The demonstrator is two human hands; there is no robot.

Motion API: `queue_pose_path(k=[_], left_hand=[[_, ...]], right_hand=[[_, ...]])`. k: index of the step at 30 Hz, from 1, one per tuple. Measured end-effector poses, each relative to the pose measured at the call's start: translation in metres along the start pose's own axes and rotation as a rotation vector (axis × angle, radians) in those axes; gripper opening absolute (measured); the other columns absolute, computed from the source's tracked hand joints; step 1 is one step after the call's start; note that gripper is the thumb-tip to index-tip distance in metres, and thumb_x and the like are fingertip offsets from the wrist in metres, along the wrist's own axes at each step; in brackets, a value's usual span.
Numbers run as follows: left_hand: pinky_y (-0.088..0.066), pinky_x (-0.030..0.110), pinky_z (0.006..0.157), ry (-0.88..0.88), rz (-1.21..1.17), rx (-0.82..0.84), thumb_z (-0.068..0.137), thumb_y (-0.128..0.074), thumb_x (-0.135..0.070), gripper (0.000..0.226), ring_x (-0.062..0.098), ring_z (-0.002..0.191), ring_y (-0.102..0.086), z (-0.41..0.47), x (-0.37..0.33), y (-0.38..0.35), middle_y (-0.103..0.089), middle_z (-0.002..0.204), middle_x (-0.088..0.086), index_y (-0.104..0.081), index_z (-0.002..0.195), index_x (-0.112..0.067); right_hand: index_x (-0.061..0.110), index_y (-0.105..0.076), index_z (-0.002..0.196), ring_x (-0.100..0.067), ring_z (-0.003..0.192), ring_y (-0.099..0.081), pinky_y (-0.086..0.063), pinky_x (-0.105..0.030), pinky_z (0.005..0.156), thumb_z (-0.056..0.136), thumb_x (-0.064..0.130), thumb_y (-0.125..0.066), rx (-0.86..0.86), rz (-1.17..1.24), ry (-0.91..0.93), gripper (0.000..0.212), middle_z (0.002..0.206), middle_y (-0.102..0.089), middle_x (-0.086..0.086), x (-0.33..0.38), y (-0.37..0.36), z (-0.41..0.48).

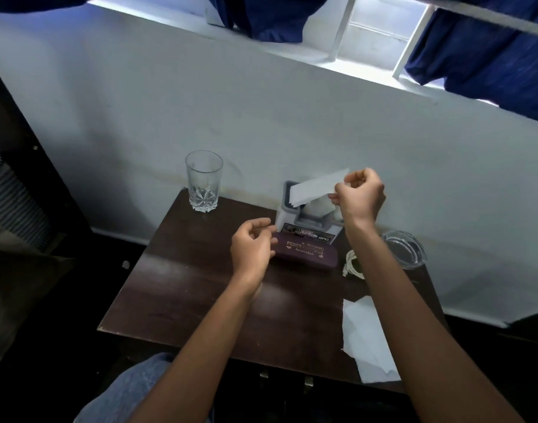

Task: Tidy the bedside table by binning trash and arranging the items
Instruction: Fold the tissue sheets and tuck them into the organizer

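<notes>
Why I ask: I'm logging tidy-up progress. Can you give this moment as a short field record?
right hand: pinches paper strip over grey mini bin
left hand: loosely curled, by purple case
table: glass back left; ashtray and white cable right
unbinned: tissue, front right

Table (185, 300): straight before you, its far edge against the wall.
Glass (204, 181): on the table's far left corner, at your 11 o'clock.
Bin (312, 222): on the table at 12 o'clock, by the wall.
Case (304, 251): just before the bin.
Cable (351, 264): at 2 o'clock, between case and ashtray.
Ashtray (405, 247): at 2 o'clock, on the right edge.
Tissue (368, 340): at 4 o'clock, near front right corner.
Paper strip (318, 186): above the bin, pinched in your right hand (360, 193).
Left hand (252, 248): at the case's left end.
</notes>
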State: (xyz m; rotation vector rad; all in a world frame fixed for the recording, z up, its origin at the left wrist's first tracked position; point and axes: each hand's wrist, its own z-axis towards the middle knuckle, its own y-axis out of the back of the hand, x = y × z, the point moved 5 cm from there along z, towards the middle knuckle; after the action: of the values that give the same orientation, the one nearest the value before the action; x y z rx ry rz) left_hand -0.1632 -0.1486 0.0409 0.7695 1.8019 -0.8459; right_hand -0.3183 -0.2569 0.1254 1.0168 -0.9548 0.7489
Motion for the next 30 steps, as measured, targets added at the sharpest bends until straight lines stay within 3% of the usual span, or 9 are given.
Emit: queue_pose_path(k=[3, 8, 11, 15, 19, 24, 27, 30], left_hand=[[-0.05, 0.024, 0.064, 0.031, -0.003, 0.026, 0.091, -0.045, -0.004, 0.025, 0.011, 0.075, -0.063, -0.002, -0.001, 0.0, -0.068, 0.091, 0.0, -0.059, 0.084, -0.022], [-0.049, 0.024, 0.065, 0.071, -0.01, 0.045, 0.091, -0.045, -0.005, 0.023, 0.012, 0.078, -0.063, -0.004, -0.002, 0.001, -0.069, 0.09, -0.002, -0.058, 0.084, -0.023], [-0.049, 0.024, 0.065, 0.094, -0.011, 0.058, 0.091, -0.046, -0.007, 0.021, 0.011, 0.077, -0.063, -0.007, -0.003, -0.002, -0.068, 0.091, -0.002, -0.058, 0.085, -0.023], [-0.049, 0.027, 0.07, 0.109, 0.003, 0.085, 0.092, -0.045, -0.007, 0.021, 0.011, 0.078, -0.064, -0.01, -0.003, -0.006, -0.068, 0.089, -0.003, -0.058, 0.086, -0.022], [-0.05, 0.027, 0.071, 0.124, 0.026, 0.111, 0.092, -0.043, -0.007, 0.022, 0.014, 0.081, -0.064, -0.011, -0.001, -0.009, -0.069, 0.088, -0.004, -0.059, 0.087, -0.021], [-0.047, 0.023, 0.065, 0.129, 0.061, 0.14, 0.093, -0.043, -0.008, 0.021, 0.014, 0.08, -0.062, -0.013, 0.002, -0.018, -0.069, 0.091, -0.001, -0.059, 0.086, -0.021], [-0.047, 0.023, 0.065, 0.128, 0.093, 0.17, 0.094, -0.042, -0.008, 0.021, 0.014, 0.081, -0.062, -0.016, 0.006, -0.025, -0.068, 0.093, 0.0, -0.06, 0.09, -0.019], [-0.048, 0.025, 0.068, 0.129, 0.147, 0.211, 0.094, -0.041, -0.009, 0.021, 0.015, 0.083, -0.063, -0.022, 0.011, -0.036, -0.068, 0.093, 0.0, -0.061, 0.097, -0.016]], right_hand=[[0.011, -0.051, 0.075, -0.037, 0.076, -0.064, -0.055, -0.049, 0.067, 0.072, -0.003, -0.049, -0.005, -0.172, 0.084, 0.015, 0.063, -0.049, 0.002, 0.008, -0.017, 0.011], [0.003, -0.056, 0.096, -0.031, 0.084, -0.056, -0.051, -0.038, 0.07, 0.08, -0.003, -0.048, 0.066, -0.346, 0.131, 0.019, 0.092, -0.061, -0.016, 0.005, -0.039, 0.007], [0.004, -0.058, 0.097, -0.029, 0.081, -0.058, -0.051, -0.035, 0.07, 0.081, 0.0, -0.051, 0.135, -0.335, 0.126, 0.018, 0.094, -0.063, -0.016, 0.0, -0.053, 0.001], [0.009, -0.066, 0.101, -0.03, 0.087, -0.067, -0.056, -0.043, 0.079, 0.081, 0.003, -0.059, 0.279, -0.269, 0.049, 0.022, 0.099, -0.069, -0.015, -0.011, -0.071, -0.005], [0.01, -0.069, 0.105, -0.027, 0.092, -0.067, -0.056, -0.043, 0.084, 0.078, -0.004, -0.057, 0.338, -0.141, -0.066, 0.033, 0.101, -0.069, -0.012, -0.019, -0.07, -0.007], [0.009, -0.07, 0.091, -0.029, 0.081, -0.069, -0.058, -0.045, 0.078, 0.073, -0.01, -0.057, 0.294, -0.028, -0.065, 0.029, 0.092, -0.067, -0.011, -0.021, -0.025, -0.012], [0.009, -0.063, 0.078, -0.015, 0.058, -0.066, -0.056, -0.025, 0.057, 0.079, -0.011, -0.054, 0.304, 0.039, -0.099, 0.022, 0.082, -0.066, -0.012, -0.033, 0.018, -0.024], [0.008, -0.062, 0.077, -0.014, 0.058, -0.064, -0.052, -0.02, 0.054, 0.082, -0.007, -0.056, 0.315, 0.03, -0.145, 0.018, 0.076, -0.067, -0.008, -0.052, 0.064, -0.035]])
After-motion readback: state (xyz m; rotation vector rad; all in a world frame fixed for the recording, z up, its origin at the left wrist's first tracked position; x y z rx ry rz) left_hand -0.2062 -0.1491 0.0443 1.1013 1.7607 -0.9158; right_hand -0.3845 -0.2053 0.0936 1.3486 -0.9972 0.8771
